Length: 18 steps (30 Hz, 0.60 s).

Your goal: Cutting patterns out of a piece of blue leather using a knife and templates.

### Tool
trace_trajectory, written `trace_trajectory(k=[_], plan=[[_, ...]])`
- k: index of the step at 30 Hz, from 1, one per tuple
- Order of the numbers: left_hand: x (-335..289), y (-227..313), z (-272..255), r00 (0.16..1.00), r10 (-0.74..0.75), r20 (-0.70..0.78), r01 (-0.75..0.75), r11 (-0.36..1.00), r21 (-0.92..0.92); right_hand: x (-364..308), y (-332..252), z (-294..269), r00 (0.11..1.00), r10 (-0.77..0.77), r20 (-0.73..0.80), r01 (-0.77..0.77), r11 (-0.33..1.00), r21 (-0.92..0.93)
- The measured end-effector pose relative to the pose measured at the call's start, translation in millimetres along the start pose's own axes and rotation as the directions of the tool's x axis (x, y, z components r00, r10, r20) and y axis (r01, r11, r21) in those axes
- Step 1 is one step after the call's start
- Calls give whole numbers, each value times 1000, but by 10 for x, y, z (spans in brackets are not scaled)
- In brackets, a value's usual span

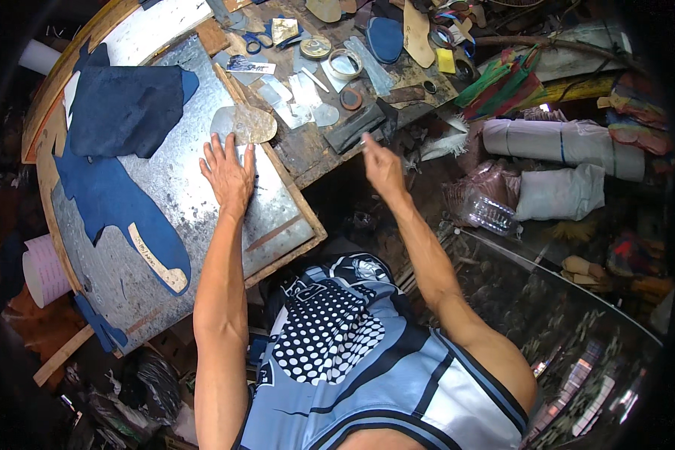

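My left hand [229,178] lies flat with fingers spread on a grey metal-topped board [274,206]. Its fingertips reach the lower edge of a rounded, translucent tan template [244,124]. My right hand [385,171] is closed beside a dark, worn block [355,129] at the bench edge; what its fingers hold is too small to make out. Left of my left hand lies a long blue leather piece [120,193] with a cream curved pattern piece [156,259] on it. A dark navy leather piece [127,109] covers its far part.
The wooden bench [307,161] carries scissors [259,42], a tape roll [344,64], a round tin [316,47], clear plastic pieces [305,88] and blue oval pieces [385,40]. To the right are a wrapped roll [562,146], a white bag [561,193] and a plastic bottle [493,212].
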State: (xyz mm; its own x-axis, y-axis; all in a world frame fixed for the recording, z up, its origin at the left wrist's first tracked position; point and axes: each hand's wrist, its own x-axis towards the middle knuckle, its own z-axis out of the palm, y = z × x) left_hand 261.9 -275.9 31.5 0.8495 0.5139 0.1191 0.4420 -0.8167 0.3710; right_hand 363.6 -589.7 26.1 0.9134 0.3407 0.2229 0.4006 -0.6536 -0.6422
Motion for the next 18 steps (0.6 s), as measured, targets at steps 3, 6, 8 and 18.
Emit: trace_trajectory(k=[3, 6, 8, 18], plan=[[8, -13, 15, 1000, 3, 12, -3, 1000, -11, -52, -87, -7, 999, -25, 45, 24, 1000, 5], [7, -26, 8, 1000, 10, -11, -10, 1000, 2, -4, -69, -8, 999, -24, 22, 25, 999, -48], [-13, -3, 10, 1000, 10, -5, -10, 1000, -7, 71, -9, -79, 999, 37, -24, -39, 996, -77], [5, -24, 8, 1000, 20, -24, -20, 1000, 6, -14, -70, -25, 998, -65, 22, 67, 996, -61]])
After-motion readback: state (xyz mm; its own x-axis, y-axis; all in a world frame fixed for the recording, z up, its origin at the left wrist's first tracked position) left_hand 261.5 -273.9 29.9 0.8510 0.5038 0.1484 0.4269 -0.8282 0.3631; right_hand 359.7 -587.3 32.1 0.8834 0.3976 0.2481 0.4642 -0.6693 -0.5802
